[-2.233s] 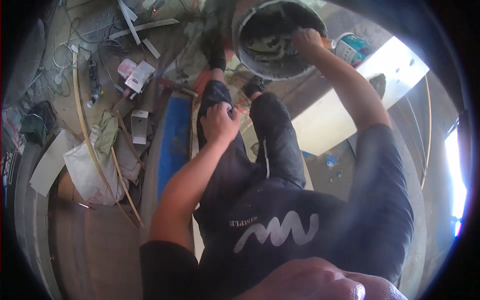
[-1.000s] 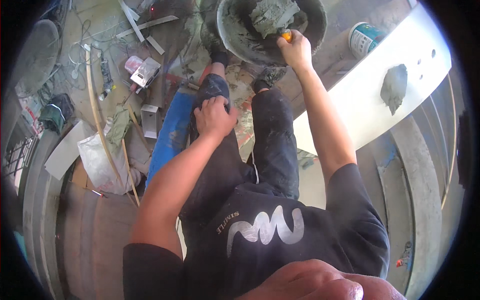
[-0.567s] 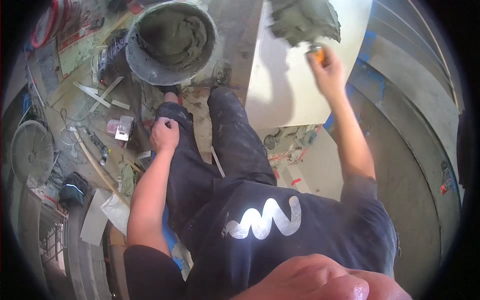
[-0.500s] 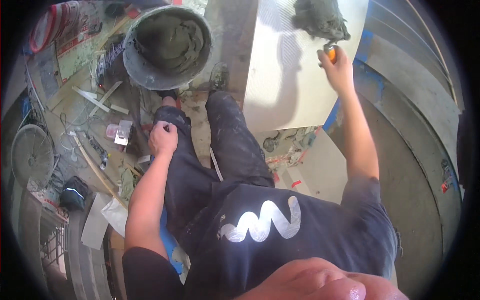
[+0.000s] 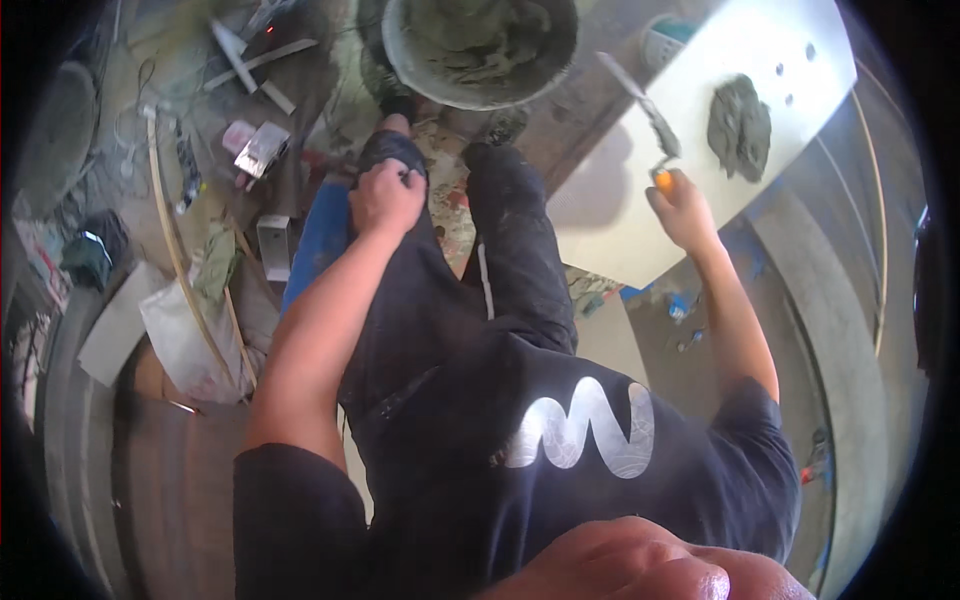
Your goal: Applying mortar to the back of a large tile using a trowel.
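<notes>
My right hand (image 5: 684, 212) grips a trowel (image 5: 661, 130) by its orange-ended handle. The blade is turned nearly edge-on, with grey mortar smeared along it. Just right of the blade, a lump of grey mortar (image 5: 740, 128) lies on a large pale tile (image 5: 625, 225). On my left knee rests my left hand (image 5: 388, 198), its fingers curled closed; whatever may be inside them is hidden. Beyond my feet stands a round bucket (image 5: 400, 70) with wet grey mortar (image 5: 480, 35) inside.
Offcut strips (image 5: 235, 60), a small silvery box (image 5: 263, 150) and a long wooden stick (image 5: 170, 220) litter the floor at left. A white plastic bag (image 5: 185, 340) lies nearer. A pale round container (image 5: 665, 42) stands behind the tile.
The mortar has left the trowel and now sits in a lump on the tile. The trowel has turned on edge, left of the lump. The whole view has shifted; my left hand stays on the knee.
</notes>
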Demonstrator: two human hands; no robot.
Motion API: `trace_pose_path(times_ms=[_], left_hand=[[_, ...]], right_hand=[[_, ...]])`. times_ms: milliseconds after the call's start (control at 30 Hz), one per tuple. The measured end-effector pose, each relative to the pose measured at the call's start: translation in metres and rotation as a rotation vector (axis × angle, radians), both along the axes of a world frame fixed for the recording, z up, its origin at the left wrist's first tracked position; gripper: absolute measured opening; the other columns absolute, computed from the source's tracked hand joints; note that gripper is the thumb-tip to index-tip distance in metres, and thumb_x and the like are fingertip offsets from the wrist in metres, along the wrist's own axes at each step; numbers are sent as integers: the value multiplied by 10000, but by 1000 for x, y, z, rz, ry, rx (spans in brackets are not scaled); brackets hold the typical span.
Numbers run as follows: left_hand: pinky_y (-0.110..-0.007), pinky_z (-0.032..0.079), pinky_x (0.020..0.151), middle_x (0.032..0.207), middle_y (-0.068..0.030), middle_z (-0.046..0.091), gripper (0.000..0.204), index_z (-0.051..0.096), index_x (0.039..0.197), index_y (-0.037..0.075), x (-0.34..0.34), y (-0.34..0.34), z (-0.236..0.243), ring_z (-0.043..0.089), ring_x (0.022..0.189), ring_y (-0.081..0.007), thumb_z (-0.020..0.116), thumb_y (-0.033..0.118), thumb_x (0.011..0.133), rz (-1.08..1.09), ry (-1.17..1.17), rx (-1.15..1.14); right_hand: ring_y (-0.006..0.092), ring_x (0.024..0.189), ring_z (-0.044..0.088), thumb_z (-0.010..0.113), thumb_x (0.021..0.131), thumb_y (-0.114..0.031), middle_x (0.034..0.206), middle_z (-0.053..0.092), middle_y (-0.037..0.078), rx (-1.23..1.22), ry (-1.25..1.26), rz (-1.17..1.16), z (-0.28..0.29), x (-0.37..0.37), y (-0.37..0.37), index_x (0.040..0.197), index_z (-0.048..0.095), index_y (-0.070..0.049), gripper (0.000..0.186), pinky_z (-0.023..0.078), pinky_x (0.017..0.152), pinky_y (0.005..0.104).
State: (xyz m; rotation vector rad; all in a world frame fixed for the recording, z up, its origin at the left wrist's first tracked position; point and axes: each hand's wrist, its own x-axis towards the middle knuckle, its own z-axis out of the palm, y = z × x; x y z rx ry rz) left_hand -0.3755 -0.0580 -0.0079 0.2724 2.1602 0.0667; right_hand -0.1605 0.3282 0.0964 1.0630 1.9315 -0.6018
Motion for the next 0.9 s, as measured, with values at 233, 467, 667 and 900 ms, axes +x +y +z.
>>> trace_pose_path(times_ms=[233,467,667,900], left_hand=[[-539,476,928,1085,-98,714,297,700,1050,138,-4,-39,0,639,1112,-316,629,389,908,103,-37,-23],[-526,451,884,1035,-68,731,257,700,998,130,-11,-22,-27,643,1083,-290,700,340,849,117,-25,187],[-525,449,890,1056,-42,727,253,694,1023,161,-16,-55,-23,635,1107,-274,704,334,839,184,-55,101],[-511,448,882,1046,-41,726,237,683,1022,147,-31,-49,-23,651,1062,-293,698,322,863,139,-38,180]], right_hand=[[451,960,679,673,886,-203,928,700,256,-149,272,625,-168,-213,-33,1137,559,13,350,541,816,539],[337,1059,719,659,851,-135,1053,747,185,-149,-205,1159,-423,-278,-5,1261,681,-119,411,567,882,508],[289,1106,703,704,860,-132,1163,735,173,-270,120,-37,-393,-184,-71,1273,689,-130,414,575,852,462],[299,1059,736,611,948,-197,1131,754,179,-39,-288,564,-343,-260,-72,1099,778,-88,250,598,846,404]])
